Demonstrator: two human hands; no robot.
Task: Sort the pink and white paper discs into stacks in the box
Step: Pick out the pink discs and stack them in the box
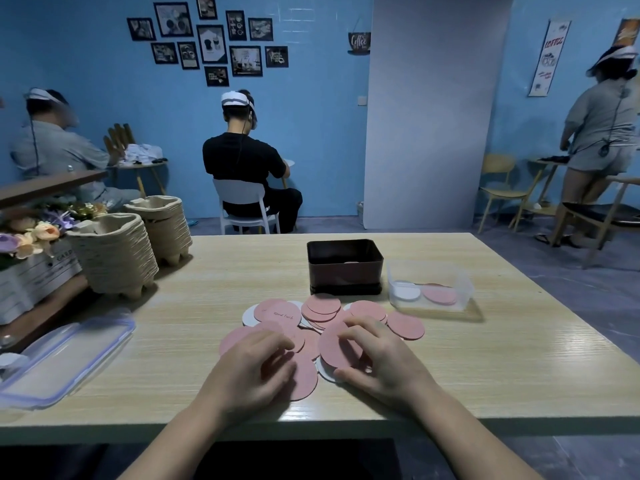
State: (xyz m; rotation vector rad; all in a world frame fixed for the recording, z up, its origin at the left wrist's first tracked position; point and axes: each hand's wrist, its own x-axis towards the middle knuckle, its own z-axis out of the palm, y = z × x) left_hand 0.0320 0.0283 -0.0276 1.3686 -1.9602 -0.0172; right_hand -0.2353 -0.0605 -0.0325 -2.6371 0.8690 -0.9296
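Note:
A loose pile of pink paper discs (322,310) with a few white paper discs (250,317) lies on the wooden table (207,289) in front of me. My left hand (252,370) rests on the near pink discs, fingers curled onto one. With my right hand (375,355) I grip a pink disc (334,346) that is tilted up over a white one. A clear plastic box (460,289) at the right holds a white stack (405,291) and a pink stack (440,293).
A dark tin box (344,268) stands behind the pile. Two stacks of pulp egg trays (117,258) and a flower crate (31,244) sit at the left, a clear lid (65,355) near the left edge. Three people sit or stand at the back.

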